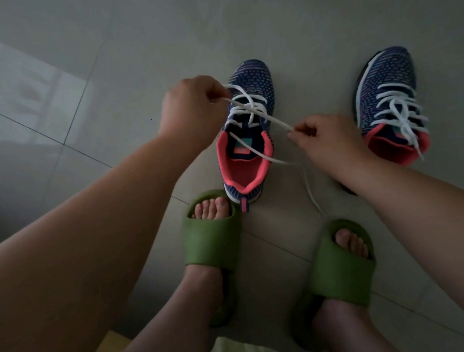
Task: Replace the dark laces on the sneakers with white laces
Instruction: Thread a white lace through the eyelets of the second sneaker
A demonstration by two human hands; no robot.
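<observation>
Left hand [190, 107]: fingers curled, pinching white lace [248, 106] at the toe side of near sneaker [246, 133].
Right hand [325, 138]: thumb and fingers pinch the same lace (pulled taut across the tongue).
Second sneaker [388, 104]: on floor [149, 39] to the right, white-laced.

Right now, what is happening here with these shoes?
A person sits over two sneakers on the floor and is lacing the left sneaker with a white lace. The left hand pinches one part of the lace, the right hand pinches another, and a loose end trails onto the floor. The right sneaker already has white laces. No dark laces are in view.
</observation>
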